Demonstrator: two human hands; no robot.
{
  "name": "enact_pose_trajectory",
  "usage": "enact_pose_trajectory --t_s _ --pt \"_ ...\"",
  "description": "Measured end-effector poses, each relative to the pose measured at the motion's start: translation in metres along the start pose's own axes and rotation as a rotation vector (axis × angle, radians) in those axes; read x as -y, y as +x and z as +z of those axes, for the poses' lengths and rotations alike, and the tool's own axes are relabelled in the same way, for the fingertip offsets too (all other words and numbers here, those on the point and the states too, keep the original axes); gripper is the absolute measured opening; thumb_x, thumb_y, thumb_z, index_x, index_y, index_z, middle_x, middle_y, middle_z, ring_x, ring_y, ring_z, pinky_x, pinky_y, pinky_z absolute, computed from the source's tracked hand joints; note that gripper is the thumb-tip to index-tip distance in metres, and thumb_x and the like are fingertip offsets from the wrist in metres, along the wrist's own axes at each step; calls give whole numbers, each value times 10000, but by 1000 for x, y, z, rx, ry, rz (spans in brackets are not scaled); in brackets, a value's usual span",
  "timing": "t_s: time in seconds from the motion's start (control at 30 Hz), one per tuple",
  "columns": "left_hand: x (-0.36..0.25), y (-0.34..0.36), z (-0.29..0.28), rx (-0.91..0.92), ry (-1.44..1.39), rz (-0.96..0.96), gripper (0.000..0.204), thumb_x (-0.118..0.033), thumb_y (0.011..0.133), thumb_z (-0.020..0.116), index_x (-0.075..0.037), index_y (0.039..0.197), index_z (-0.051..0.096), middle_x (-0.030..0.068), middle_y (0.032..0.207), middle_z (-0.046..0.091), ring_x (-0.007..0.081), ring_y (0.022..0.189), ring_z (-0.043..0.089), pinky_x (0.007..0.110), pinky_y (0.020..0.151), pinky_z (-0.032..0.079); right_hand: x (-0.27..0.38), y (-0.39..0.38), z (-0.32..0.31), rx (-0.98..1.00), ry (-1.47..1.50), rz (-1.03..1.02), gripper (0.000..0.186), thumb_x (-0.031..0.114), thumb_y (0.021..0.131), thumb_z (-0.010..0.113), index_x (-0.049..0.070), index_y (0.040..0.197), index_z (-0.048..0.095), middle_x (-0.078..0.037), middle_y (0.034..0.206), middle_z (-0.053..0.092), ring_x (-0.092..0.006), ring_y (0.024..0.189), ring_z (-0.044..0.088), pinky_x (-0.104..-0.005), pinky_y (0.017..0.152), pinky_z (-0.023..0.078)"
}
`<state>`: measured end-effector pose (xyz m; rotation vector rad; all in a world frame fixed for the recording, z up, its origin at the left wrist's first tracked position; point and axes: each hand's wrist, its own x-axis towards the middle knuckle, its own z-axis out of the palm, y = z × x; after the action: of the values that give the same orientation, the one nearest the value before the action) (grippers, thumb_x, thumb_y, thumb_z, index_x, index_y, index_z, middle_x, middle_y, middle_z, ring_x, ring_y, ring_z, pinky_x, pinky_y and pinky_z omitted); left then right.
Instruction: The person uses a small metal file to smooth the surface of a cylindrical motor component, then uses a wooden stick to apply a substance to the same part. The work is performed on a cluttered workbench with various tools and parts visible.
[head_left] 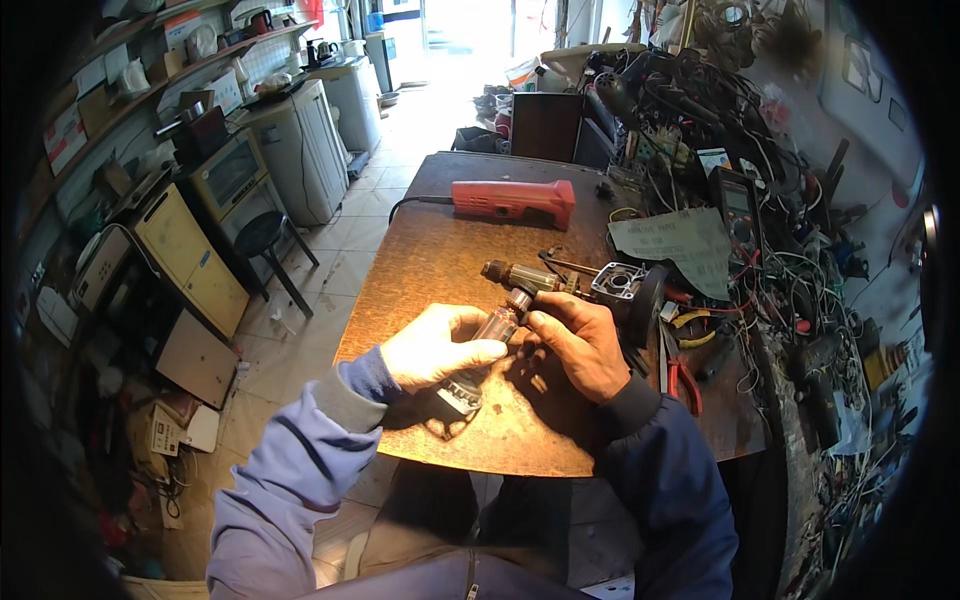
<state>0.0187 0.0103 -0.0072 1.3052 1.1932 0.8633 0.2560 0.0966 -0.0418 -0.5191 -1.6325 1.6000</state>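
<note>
My left hand (435,350) is closed round a motor armature (497,326), holding it tilted over the near part of the wooden table (420,270). The armature's coppery commutator end points up and away. At that end, the thumb and fingertips of my right hand (585,345) are pinched together; what lies between them is too small and dark to make out. Just beyond my hands lies a second armature (520,276). A motor housing with an open metal face (618,282) sits to its right. Farther back rests a red power tool body (512,199) with a black cord.
Red-handled pliers (683,385) and a sheet of abrasive paper (675,245) lie at the table's right. A multimeter (738,205) stands amid tangled wires (790,300) along that side. On the left are a black stool (268,240) and a yellow cabinet (190,250).
</note>
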Motion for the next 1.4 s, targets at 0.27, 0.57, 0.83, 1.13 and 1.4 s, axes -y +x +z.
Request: enact_pose_trajectory --t_s 0.27,0.57,0.83,1.13,1.4 --pt "-5 -1 2 12 -29 -1 454 -268 1011 820 48 1312 696 69 1064 765 130 945 700 316 847 590 2 1 1 -19 11 -20 307 101 1099 701 -54 1363 689 -68 1082 778 -123 808 751 -262 675 591" --pt "5 3 -6 145 -116 -2 441 -326 1048 787 10 1319 694 37 1055 728 110 902 676 308 827 582 4 0 0 -56 10 -1 268 105 1091 718 -52 1308 715 -91 1072 784 -136 791 750 -256 671 586" --pt "2 0 -2 172 -150 22 332 -307 1084 735 -3 1210 690 43 1018 731 133 920 716 305 859 589 7 -1 1 -48 1 -34 247 92 1082 727 -59 1278 721 -106 1070 789 -144 778 752 -263 670 593" --pt "-1 1 -1 98 -50 38 403 -280 1029 808 16 1276 691 46 1059 733 116 932 678 309 853 578 7 -1 1 -48 0 -30 252 92 1079 732 -48 1288 727 -86 1049 785 -138 767 750 -258 666 587" --pt "-4 0 2 -2 46 67 507 -249 929 927 25 1284 693 37 1052 722 113 950 666 302 869 565 8 -1 1 -40 -9 -23 257 102 1084 726 -47 1294 729 -86 1054 789 -128 763 746 -252 658 576"
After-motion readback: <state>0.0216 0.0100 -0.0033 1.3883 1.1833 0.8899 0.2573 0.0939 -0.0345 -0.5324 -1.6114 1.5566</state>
